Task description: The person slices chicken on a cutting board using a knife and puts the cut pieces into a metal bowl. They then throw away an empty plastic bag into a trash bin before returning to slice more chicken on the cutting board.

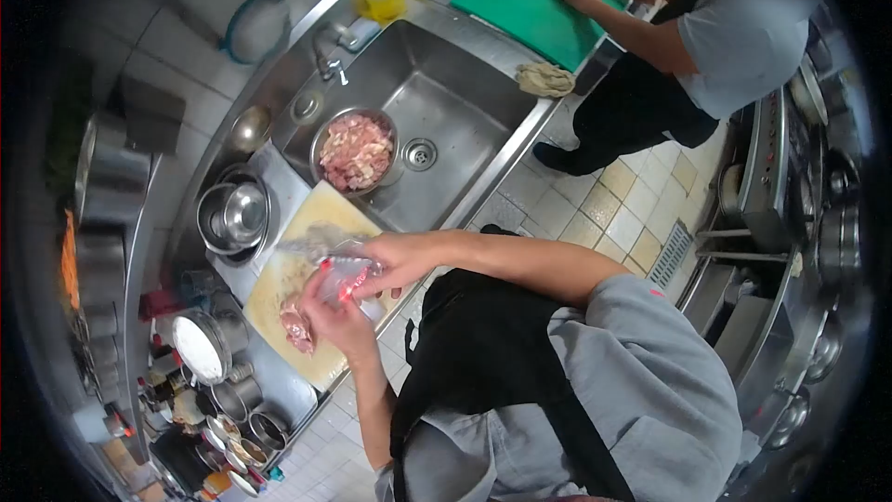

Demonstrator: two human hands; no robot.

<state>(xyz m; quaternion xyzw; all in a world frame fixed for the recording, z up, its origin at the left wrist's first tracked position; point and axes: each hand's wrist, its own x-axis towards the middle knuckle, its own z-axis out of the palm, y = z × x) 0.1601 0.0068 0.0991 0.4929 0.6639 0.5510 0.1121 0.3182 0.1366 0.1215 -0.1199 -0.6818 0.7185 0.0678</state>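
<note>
My right hand [404, 262] is closed around what looks like a knife, its grey blade [307, 248] blurred over the cutting board [321, 209]. My left hand [342, 321] has bent fingers just below it. Between the two hands lies a translucent, plastic-like thing [348, 271] with bright red marks; its kind is unclear. What my left fingers grip is hidden. A piece of raw meat [297, 325] rests on the pale yellow board, right beside my left fingertips.
A steel bowl of cut raw meat [356, 151] stands in the sink [465, 102]. Nested metal bowls [243, 214] sit behind the board. Pots and a white-filled container [200, 349] line the left side. A co-worker [734, 46] holds a knife over a green board [520, 0].
</note>
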